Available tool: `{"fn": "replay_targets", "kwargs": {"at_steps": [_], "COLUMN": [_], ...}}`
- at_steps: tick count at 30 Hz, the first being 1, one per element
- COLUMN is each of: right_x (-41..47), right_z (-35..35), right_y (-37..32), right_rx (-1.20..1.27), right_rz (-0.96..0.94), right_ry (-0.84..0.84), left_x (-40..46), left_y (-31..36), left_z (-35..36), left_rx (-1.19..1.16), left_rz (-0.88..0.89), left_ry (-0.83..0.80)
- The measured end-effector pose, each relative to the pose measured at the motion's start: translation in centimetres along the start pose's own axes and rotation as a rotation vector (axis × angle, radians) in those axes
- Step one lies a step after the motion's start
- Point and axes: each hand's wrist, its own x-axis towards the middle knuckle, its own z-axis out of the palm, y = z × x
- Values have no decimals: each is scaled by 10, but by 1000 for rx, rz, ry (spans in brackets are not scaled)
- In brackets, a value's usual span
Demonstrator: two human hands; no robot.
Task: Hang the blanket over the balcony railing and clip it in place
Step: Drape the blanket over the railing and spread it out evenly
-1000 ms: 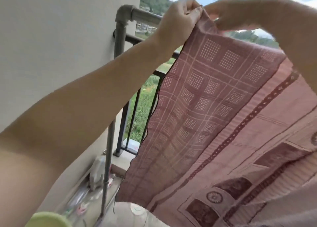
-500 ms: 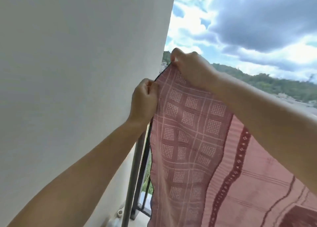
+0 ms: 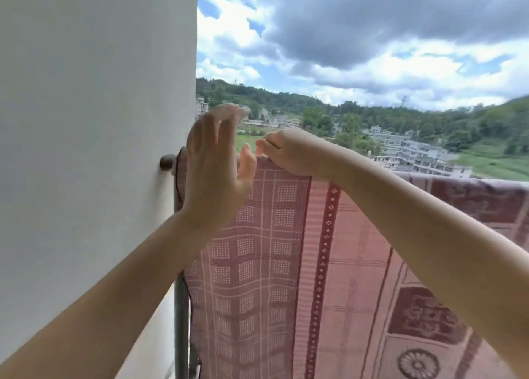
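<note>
Blanket [image 3: 286, 264] draped over the balcony railing [image 3: 182, 307], hanging down the near side; top edge runs along the rail from the wall-side post off to the right. Fabric is thin, dusty pink-red, woven: section nearest the railing post has a grid of pale lines with dotted squares, then a dark red vertical band with small pale diamonds, then plainer pink panels with dark ornate rectangles and a round flower motif low on the right. Dark trim along the edge by the post. Left hand [image 3: 213, 175] raised in front of the blanket's corner by the post, fingers straight and spread, motion-blurred, holding nothing. Right hand [image 3: 289, 152] on the blanket's top edge just right of the post, fingers curled, pinching the fabric at the rail. White wall [image 3: 94, 149] left of the railing.
</note>
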Motion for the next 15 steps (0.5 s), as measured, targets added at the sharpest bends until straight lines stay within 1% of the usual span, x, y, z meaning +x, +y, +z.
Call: {"fn": "replay_targets", "kwargs": {"at_steps": [1, 4, 5, 7, 9, 11, 15], "right_x": [-17, -82, -109, -166, -225, -272, -373], "right_z": [-3, -8, -10, -14, -20, -24, -35], "right_y": [15, 73, 93, 136, 179, 218, 299], "right_rx": [-34, -107, -119, -141, -215, -250, -183], "right_rz": [40, 214, 271, 353, 451, 580, 890], "right_ry": [57, 196, 239, 283, 247, 178, 46], "left_x": [7, 12, 9, 1, -1, -3, -4], "left_y": [18, 71, 87, 107, 122, 118, 122], "left_z": [9, 42, 55, 76, 89, 96, 109], "left_rx": [-46, -132, -126, -39, 96, 205, 259], "left_rz": [61, 163, 189, 242, 249, 189, 46], "left_ry": [-62, -226, -289, -409, -454, -477, -490]}}
